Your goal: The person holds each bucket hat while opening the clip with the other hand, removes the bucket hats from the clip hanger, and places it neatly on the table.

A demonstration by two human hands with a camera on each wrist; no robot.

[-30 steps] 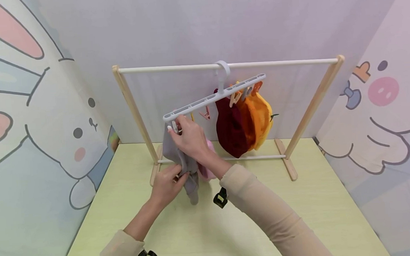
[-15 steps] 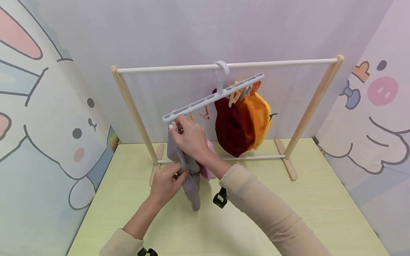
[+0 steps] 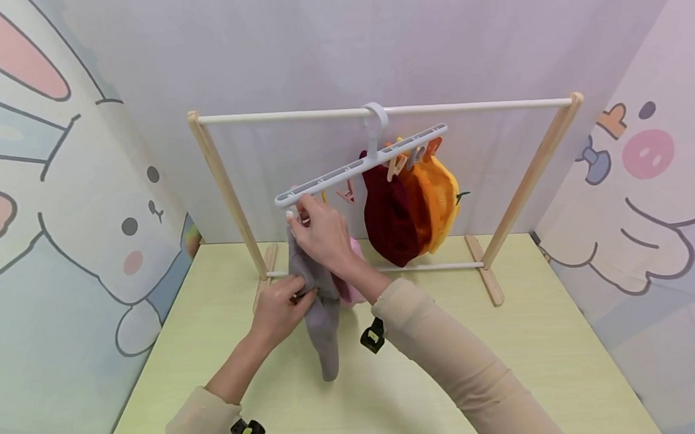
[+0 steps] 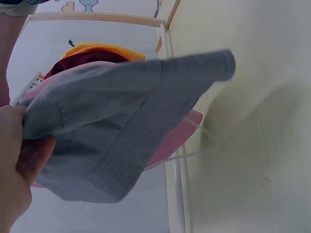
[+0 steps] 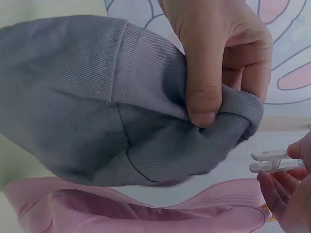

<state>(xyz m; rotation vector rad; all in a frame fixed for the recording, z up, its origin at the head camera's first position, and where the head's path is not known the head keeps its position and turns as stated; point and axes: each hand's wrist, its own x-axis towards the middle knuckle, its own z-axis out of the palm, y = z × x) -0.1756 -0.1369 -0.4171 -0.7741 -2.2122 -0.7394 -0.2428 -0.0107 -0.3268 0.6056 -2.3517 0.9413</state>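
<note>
My left hand (image 3: 278,311) pinches the edge of a grey bucket hat (image 3: 323,325) between thumb and fingers, below the left end of a pale grey clip hanger (image 3: 345,171). In the right wrist view the hat's stitched cloth (image 5: 68,92) spreads out from that thumb. My right hand (image 3: 323,235), just under the hanger's end, pinches a white clothespin (image 5: 272,162). The clothespin's tips point toward the hat, with a gap between them and the cloth. Behind the grey hat hangs a pink hat (image 5: 121,213), partly hidden in the head view.
The hanger hooks over the white bar (image 3: 466,108) of a wooden-legged rack (image 3: 544,172) and tilts down to the left. A dark red hat (image 3: 388,221) and a yellow-orange hat (image 3: 442,198) hang on its right half. A pink clothespin (image 3: 347,192) hangs near the middle.
The grey hat has turned in my left hand, and its lower part now hangs further down. My right hand has stayed at the hanger's left end.
</note>
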